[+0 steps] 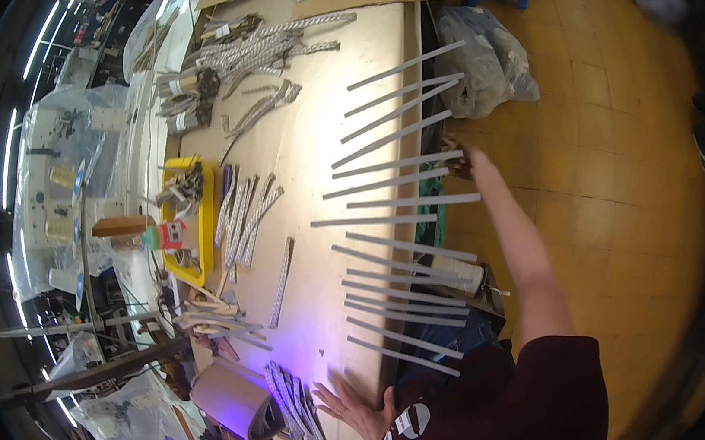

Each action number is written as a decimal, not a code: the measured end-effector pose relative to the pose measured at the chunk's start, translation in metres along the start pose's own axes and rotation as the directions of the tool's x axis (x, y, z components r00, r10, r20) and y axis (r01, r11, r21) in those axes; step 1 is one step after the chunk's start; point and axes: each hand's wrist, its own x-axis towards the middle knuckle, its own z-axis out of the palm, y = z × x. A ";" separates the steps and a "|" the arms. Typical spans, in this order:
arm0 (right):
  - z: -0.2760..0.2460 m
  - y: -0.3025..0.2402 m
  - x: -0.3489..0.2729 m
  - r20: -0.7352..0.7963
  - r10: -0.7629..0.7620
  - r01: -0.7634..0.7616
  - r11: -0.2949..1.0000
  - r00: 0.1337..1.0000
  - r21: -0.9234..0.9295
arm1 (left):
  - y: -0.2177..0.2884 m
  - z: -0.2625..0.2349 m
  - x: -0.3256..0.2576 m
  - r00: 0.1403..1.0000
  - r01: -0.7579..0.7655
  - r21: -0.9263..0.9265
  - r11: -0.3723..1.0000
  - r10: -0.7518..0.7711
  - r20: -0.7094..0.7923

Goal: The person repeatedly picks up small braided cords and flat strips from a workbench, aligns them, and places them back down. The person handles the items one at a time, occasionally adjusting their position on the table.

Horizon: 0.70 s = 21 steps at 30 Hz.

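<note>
Far left of both hands: yellow tray [204,238] w/ small tools, a red-labelled packet [168,235] on its rim; print too small to tell. Left hand [357,412] lies flat, fingers spread wide, on the bench edge [389,50], holding nothing; just left of it a bundle of patterned strips [297,401] and a brown roll [228,393]. Betw. the hands, grey strips [404,265] fan across the bench, ends overhanging. Right hand [462,156] reaches far out, at the overhanging tip of one strip; grip hidden, can't tell. Strips prob. light, thin, bendy, smooth; best pinched at the free end. Beyond right hand: clear plastic bag [484,61].
</note>
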 end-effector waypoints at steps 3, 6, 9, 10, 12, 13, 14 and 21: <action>0.052 0.000 0.041 0.057 -0.137 0.142 0.984 0.989 -0.103 | -0.004 0.004 -0.002 1.000 0.010 0.023 1.000 -0.011 0.024; 0.064 0.006 0.060 -0.111 -0.226 0.143 0.855 0.968 -0.499 | -0.006 0.004 -0.003 0.999 0.001 0.035 0.999 -0.002 0.048; 0.052 0.016 0.062 -0.170 -0.287 0.093 0.715 0.943 -0.692 | -0.005 0.001 -0.003 0.998 0.007 0.044 0.999 -0.009 0.060; 0.047 0.016 0.061 -0.180 -0.290 0.076 0.693 0.940 -0.717 | -0.004 0.000 -0.003 0.998 0.006 0.050 0.999 -0.009 0.067; 0.037 0.019 0.058 -0.203 -0.292 0.042 0.658 0.935 -0.752 | -0.003 -0.001 -0.002 0.997 0.007 0.046 0.999 -0.011 0.080; 0.033 0.020 0.056 -0.213 -0.294 0.027 0.642 0.932 -0.766 | -0.002 -0.001 -0.001 0.996 0.007 0.047 0.999 -0.010 0.084; 0.028 0.022 0.055 -0.218 -0.296 0.018 0.629 0.930 -0.778 | -0.002 -0.001 0.000 0.996 -0.001 0.048 0.999 -0.004 0.092; -0.015 0.037 0.042 -0.238 -0.313 -0.048 0.510 0.920 -0.859 | 0.008 -0.010 0.000 0.993 0.043 0.096 0.994 -0.054 0.108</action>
